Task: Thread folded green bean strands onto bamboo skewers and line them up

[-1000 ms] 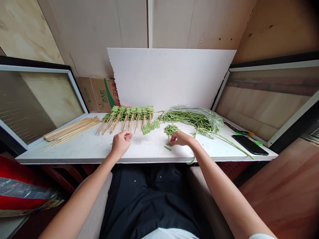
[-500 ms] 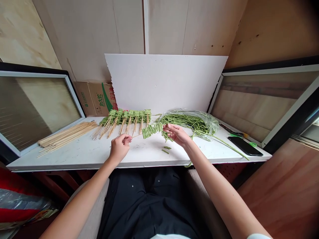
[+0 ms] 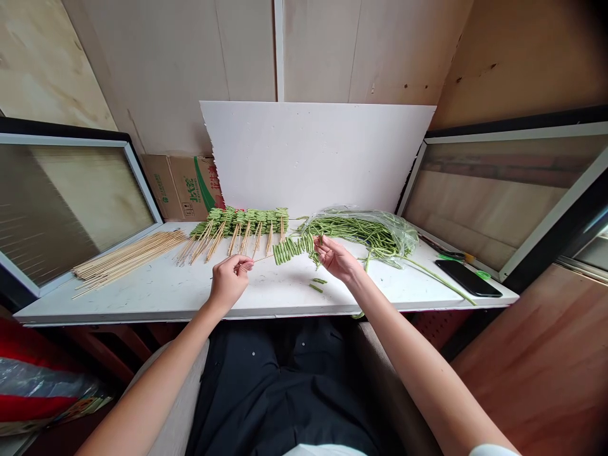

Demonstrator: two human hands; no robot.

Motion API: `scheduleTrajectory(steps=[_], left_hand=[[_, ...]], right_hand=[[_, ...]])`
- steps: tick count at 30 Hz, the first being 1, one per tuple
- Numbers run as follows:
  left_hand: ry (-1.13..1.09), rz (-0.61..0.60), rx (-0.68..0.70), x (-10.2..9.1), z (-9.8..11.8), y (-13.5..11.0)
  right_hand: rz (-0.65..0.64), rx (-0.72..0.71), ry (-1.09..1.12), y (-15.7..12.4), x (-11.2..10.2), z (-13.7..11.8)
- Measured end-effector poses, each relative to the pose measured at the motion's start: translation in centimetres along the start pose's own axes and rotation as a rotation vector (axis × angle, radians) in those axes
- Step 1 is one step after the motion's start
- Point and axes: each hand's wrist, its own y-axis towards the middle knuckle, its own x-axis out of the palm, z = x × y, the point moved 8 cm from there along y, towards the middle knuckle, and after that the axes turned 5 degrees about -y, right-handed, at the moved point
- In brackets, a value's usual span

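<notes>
Head view: threading seems in hand, the left hand [image 3: 231,277] closed around the skewer's [image 3: 263,258] bare end, the right, fingers bent, apparently pinching a bean piece [image 3: 320,240] at its far end. Both forearms reach forward, holding the skewer between them above the table [image 3: 275,291]; the next push likely calls for steady alignment.

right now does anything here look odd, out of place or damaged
One long bean sticks out from the bunched beans and plastic bag, stretching beside the phone. The white board looks damaged too: its left edge is ragged.
</notes>
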Motion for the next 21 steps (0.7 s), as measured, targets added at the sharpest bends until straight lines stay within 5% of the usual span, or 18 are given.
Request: scheduleTrajectory(steps=[21], left_hand=[[0.16,0.009,0.082,-0.7,0.7,0.1]], right_hand=[[0.006,-0.093,-0.164,-0.2,0.2,-0.8]])
